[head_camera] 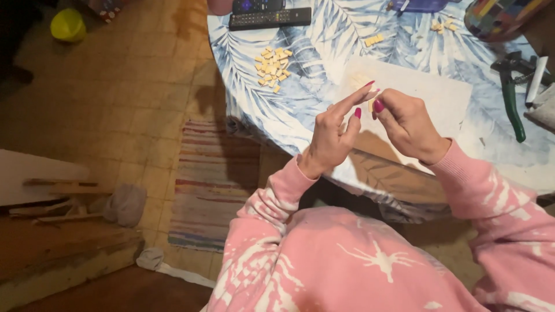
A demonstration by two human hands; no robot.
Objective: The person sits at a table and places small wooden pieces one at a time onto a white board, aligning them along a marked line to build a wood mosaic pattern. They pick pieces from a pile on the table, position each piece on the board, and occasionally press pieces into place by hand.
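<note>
I pinched one small tile [370, 103] between my left hand [334, 134] and right hand [408, 124] above the white board [439, 95]; beyond the board the tile pile [273, 68] lay unused.

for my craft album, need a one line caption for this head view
Left hand and right hand pinch a small tile piece above a white board, a tile pile nearby.

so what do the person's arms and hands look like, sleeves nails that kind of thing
Both arms wear long pink sleeves with white tie-dye-like splashes and ribbed cuffs at the wrists. The left hand and right hand are bare, with no gloves, and no rings or watch show. The fingers have long nails painted deep pink.
</note>
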